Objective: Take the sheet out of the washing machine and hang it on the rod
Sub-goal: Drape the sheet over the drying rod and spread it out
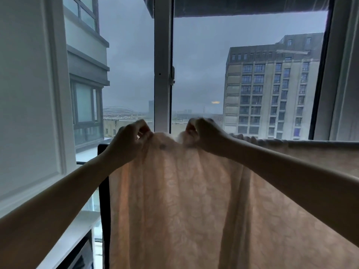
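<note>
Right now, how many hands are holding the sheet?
2. The left hand pinches the sheet's top edge on the left; the right hand grips it just beside, on the right.

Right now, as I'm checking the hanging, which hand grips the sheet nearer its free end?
The left hand: it pinches the sheet by its outer corner. The right hand grips further in, where cloth already drapes the rod to its right.
</note>
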Demonstrator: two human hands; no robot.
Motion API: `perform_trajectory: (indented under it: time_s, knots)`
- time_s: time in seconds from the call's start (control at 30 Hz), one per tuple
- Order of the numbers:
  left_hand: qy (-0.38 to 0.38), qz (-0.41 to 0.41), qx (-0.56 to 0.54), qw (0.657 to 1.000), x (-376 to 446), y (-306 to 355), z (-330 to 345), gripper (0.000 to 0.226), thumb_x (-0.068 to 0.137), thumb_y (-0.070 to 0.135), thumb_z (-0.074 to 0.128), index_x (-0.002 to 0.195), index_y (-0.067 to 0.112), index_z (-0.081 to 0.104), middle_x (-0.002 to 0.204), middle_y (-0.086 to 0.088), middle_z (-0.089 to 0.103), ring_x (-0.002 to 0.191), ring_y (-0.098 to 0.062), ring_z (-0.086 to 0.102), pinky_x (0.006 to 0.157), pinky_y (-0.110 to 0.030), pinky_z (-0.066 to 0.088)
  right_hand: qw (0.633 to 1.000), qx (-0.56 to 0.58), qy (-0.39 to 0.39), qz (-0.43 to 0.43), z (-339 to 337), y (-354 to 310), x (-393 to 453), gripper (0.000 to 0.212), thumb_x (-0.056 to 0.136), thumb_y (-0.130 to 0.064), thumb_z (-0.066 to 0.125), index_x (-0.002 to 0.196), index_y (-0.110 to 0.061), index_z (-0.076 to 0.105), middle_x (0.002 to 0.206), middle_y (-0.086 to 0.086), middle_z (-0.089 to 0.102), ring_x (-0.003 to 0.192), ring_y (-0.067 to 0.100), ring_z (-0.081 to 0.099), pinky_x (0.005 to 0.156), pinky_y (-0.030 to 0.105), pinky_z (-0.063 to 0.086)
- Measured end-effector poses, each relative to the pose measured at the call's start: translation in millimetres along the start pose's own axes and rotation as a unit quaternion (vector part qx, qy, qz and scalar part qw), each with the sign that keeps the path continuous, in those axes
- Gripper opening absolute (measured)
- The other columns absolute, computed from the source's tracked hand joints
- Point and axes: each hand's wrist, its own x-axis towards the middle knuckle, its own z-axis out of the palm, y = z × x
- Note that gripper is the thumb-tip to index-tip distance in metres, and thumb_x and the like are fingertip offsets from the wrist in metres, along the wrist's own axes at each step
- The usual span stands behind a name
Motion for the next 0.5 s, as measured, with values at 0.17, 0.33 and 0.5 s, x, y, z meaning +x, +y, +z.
perform_trajectory:
  time_s: [0.17,0.33,0.5]
  knots:
    - [-0.088,-0.001,0.019,0.996,-13,-22,-12,0.013,0.094,0.015,0.056,0.103,0.016,0.066,0.102,-0.001,0.068,0.093,-0.012,0.060,0.084,-0.029,0.048,0.999,0.006,-0.033,-0.018,9,-9,2,0.013,0.088,-0.013,0.053,0.089,-0.009,0.066,0.092,0.008,0.067,0.083,0.021,0.061,0.075,0.036,0.052]
    - [-0.083,-0.002,0.033,0.996,-23,-36,-20,0.016,0.094,0.018,0.057,0.107,0.016,0.067,0.101,0.003,0.067,0.090,-0.007,0.059,0.075,-0.009,0.040,0.998,0.009,-0.053,-0.024,22,-19,9,0.015,0.089,-0.018,0.052,0.092,-0.012,0.065,0.092,0.007,0.067,0.082,0.021,0.060,0.075,0.034,0.051]
    - [-0.029,-0.038,0.095,0.994,-35,-59,-26,0.028,0.093,0.035,0.054,0.103,0.014,0.069,0.099,-0.002,0.068,0.092,-0.017,0.060,0.079,-0.029,0.044,0.997,0.013,-0.070,-0.033,28,-15,9,0.021,0.088,-0.013,0.046,0.095,-0.010,0.065,0.095,0.011,0.067,0.086,0.024,0.061,0.076,0.036,0.052]
